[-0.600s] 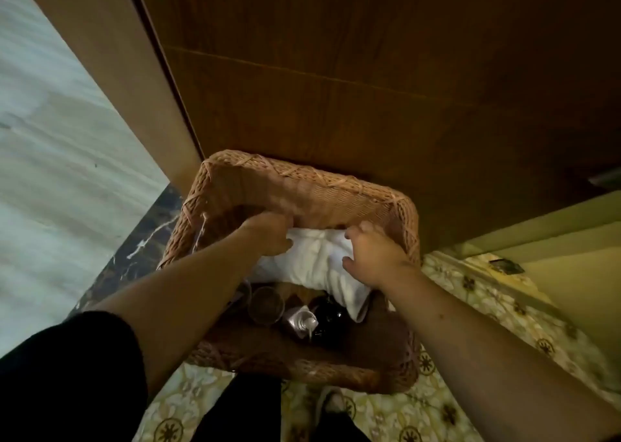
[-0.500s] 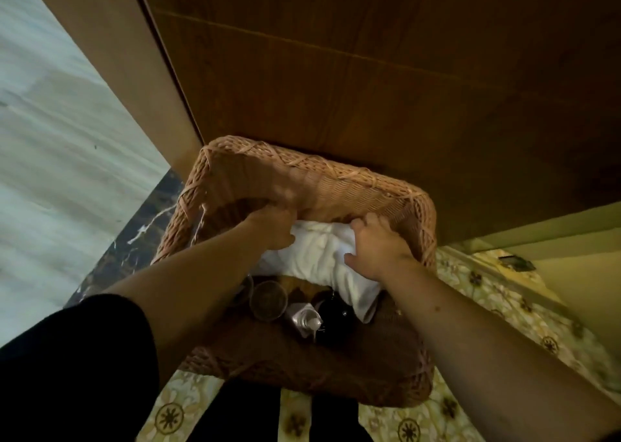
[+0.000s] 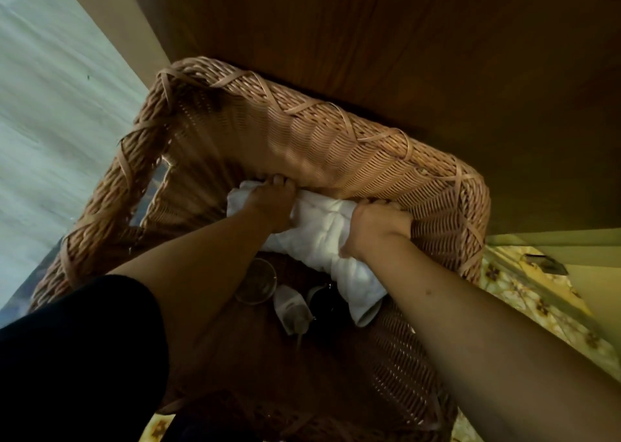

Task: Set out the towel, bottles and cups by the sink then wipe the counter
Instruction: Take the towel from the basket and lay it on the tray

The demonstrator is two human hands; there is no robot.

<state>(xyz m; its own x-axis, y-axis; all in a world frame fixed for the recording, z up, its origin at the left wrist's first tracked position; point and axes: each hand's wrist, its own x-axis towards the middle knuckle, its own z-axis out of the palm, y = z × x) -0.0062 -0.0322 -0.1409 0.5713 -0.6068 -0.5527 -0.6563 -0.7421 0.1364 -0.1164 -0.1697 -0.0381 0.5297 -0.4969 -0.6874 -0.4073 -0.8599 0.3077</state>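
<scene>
Towel (image 3: 319, 236): white, rolled, lying inside basket (image 3: 336, 146) against far wall, near end drooping over items below. Left hand (image 3: 272, 203) clenched on towel's left end; right hand (image 3: 376, 230) clenched on right part, knuckles against basket wall. Below towel on basket floor: clear cup (image 3: 255, 285), pale bottle (image 3: 292, 310) lying on side, dark bottle (image 3: 327, 304) just beside it. Basket wicker, rectangular, set against wood panel (image 3: 403, 55). Patterned floor (image 3: 524, 293) at right.
</scene>
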